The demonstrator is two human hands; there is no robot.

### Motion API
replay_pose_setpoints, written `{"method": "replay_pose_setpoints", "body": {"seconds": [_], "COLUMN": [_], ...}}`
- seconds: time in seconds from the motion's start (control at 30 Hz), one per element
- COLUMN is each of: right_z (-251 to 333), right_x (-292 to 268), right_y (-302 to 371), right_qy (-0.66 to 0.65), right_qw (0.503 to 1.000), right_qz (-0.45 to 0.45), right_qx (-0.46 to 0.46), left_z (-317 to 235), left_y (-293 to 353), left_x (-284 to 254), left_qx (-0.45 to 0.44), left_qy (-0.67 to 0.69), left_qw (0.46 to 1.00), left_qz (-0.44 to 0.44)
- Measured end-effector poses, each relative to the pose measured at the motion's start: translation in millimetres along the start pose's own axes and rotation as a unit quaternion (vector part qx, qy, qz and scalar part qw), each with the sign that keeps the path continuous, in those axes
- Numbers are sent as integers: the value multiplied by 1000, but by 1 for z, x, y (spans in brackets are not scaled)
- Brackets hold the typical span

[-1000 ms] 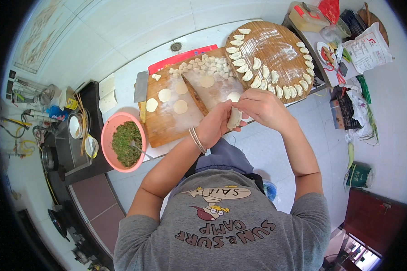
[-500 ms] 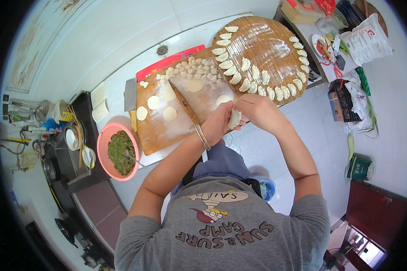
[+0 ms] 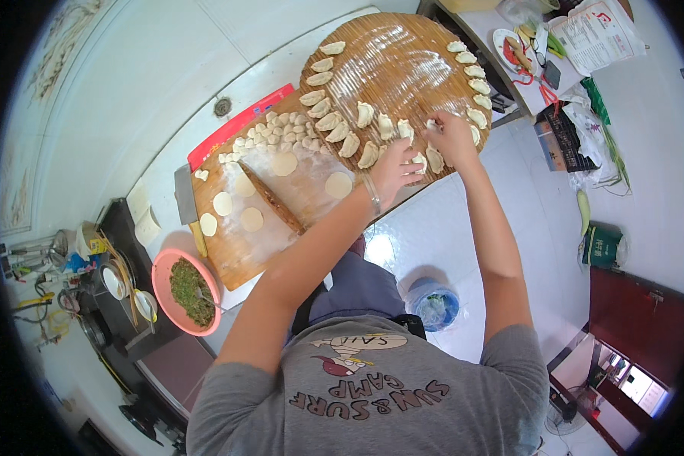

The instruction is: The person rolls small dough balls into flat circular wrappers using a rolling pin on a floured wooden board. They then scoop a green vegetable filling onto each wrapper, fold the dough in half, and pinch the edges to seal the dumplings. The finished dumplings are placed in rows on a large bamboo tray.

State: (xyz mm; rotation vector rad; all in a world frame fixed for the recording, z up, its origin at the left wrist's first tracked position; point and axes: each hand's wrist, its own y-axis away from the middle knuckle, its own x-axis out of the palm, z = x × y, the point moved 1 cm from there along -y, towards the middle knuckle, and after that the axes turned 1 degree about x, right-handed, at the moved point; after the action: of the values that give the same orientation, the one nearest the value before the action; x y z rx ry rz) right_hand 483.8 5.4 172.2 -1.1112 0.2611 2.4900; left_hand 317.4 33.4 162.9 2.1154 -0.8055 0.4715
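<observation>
My right hand is over the near right part of the round wooden board, its fingers pinched on a dumpling that shows only in part. My left hand reaches over the board's near edge. Its thumb and fingers are apart around another dumpling, with no clear grip on it. Several pale folded dumplings lie in a curved row along the rim and in a short inner row. Left of them, the floured cutting board bears flat round wrappers, small dough pieces and a wooden rolling pin.
A pink bowl of green filling with a spoon stands at the left, near a cleaver. Behind the cutting board lies a red strip. A side table holds a plate and bags. A blue bin stands on the floor.
Both hands have moved from near my body out over the round board. The dumpling earlier between my hands is no longer there; my right hand now pinches one at the inner row.
</observation>
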Motion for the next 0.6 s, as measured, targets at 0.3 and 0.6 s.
{"method": "replay_pose_setpoints", "body": {"seconds": [0.3,0.6], "right_z": [-36,79], "right_x": [45,78], "right_y": [-33,17], "right_qy": [141,29], "right_qw": [990,982], "right_qz": [-8,-75], "right_qx": [13,-169], "left_z": [14,61], "left_y": [41,123], "left_x": [-92,-272], "left_qx": [19,153], "left_qy": [-12,-202], "left_qw": [999,884], "left_qz": [-33,-393]}}
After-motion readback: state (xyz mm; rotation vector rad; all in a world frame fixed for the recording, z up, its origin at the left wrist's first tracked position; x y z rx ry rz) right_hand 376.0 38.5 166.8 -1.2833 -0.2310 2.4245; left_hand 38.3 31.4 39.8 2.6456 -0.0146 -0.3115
